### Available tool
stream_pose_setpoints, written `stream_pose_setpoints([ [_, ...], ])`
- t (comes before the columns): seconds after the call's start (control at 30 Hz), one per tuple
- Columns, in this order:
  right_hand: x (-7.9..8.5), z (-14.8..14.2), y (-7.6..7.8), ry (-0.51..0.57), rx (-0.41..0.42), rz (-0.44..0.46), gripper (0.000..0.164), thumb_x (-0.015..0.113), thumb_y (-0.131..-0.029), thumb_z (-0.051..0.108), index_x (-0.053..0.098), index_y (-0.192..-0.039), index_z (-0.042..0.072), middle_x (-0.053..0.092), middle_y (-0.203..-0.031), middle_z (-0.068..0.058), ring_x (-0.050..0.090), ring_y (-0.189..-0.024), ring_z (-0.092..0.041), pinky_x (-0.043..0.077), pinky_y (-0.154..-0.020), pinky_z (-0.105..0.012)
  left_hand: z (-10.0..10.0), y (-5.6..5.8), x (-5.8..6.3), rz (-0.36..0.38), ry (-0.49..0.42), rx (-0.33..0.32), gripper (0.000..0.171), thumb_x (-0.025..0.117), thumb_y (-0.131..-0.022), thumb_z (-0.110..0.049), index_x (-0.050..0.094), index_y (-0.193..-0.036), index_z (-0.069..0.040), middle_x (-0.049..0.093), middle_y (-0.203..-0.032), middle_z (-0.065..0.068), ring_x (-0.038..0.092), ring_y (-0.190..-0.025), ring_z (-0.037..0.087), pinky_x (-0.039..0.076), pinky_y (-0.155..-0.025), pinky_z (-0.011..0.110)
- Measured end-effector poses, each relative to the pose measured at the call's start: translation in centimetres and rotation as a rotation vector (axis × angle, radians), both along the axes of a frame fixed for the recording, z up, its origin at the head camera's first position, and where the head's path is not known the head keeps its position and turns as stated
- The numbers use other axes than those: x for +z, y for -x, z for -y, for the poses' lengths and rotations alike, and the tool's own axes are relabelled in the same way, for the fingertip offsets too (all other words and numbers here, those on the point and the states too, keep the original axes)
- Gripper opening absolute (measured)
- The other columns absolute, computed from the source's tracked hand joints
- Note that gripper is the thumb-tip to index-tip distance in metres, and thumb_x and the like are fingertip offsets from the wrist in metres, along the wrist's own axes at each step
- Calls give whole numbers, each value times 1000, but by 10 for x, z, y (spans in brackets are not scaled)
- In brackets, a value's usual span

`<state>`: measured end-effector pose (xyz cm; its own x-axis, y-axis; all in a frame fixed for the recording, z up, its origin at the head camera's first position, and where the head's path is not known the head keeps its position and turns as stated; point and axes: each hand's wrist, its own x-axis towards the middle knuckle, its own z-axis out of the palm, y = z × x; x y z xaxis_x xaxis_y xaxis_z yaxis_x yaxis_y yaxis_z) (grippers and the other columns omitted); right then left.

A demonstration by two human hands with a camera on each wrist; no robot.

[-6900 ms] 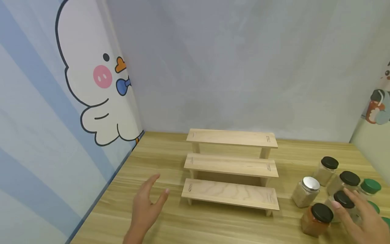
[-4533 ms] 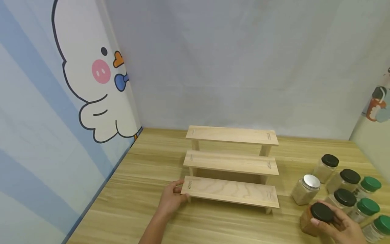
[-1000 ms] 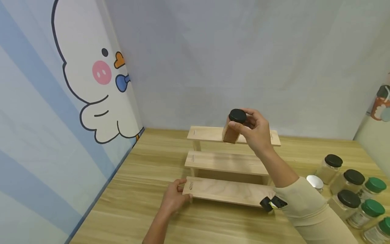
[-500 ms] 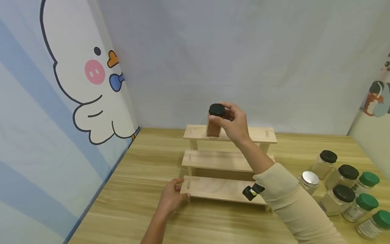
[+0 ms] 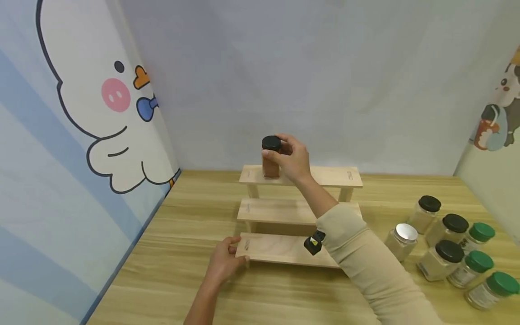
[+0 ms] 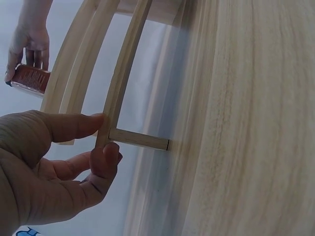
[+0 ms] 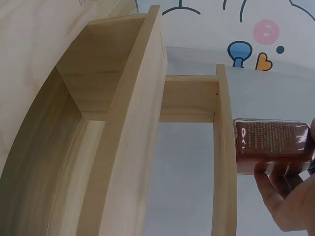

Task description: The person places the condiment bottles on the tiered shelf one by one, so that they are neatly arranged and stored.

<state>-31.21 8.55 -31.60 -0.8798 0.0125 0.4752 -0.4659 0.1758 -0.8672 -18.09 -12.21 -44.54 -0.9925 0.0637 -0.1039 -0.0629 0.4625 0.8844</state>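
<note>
Rust-red jar (image 5: pixel 271 167) is upright, pinched in the right hand (image 5: pixel 294 162), on or barely above the top shelf (image 5: pixel 333 176) just below. I'd keep it dead level; left hand (image 5: pixel 222 261) clamping the bottom shelf (image 5: pixel 280 248) should help.

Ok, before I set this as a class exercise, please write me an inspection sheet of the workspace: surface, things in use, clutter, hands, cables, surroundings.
Surface: wood-grain table.
Things in use: three-step wooden rack; red-brown jar with a black lid, upright at the top step's left part, base at or just above the wood. Right of the rack: one silver-lidded jar, three black-lidded jars, three green-lidded jars.
Clutter: nothing seen.
Hands: left hand pinches the lowest step's left end; right hand grips the red-brown jar.
Cables: nothing seen.
Surroundings: plain pale backdrop behind; cartoon duck on the left wall.
</note>
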Motion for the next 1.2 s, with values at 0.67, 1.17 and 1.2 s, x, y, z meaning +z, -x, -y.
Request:
stream_pose_setpoints([
  [0.67, -4, 11, 10, -245, -29, 45, 54, 74, -79, 30, 54, -123, 6, 64, -108, -11, 59, -100, -22, 43, -89, -41, 0, 3, 4, 0, -13, -18, 60, 74, -74, 1, 47, -127, 9, 59, -93, 17, 59, -79, 23, 50, -64, 36],
  [1.17, -6, 3, -7, -286, -15, 120, 70, 66, -85, 40, 38, -141, 10, 47, -135, -14, 46, -121, -26, 40, -94, -42, 2, 3, 3, 3, -10, -24, 61, 75, -73, 2, 46, -126, 9, 59, -89, 14, 58, -74, 21, 49, -61, 34],
  [1.2, -6, 0, -11, -273, -7, 132, 70, 65, -86, 40, 36, -142, 11, 44, -137, -14, 44, -122, -25, 40, -94, -42, 2, 3, 3, 4, -12, -25, 61, 75, -73, 2, 46, -126, 9, 59, -89, 15, 58, -75, 21, 49, -61, 34],
])
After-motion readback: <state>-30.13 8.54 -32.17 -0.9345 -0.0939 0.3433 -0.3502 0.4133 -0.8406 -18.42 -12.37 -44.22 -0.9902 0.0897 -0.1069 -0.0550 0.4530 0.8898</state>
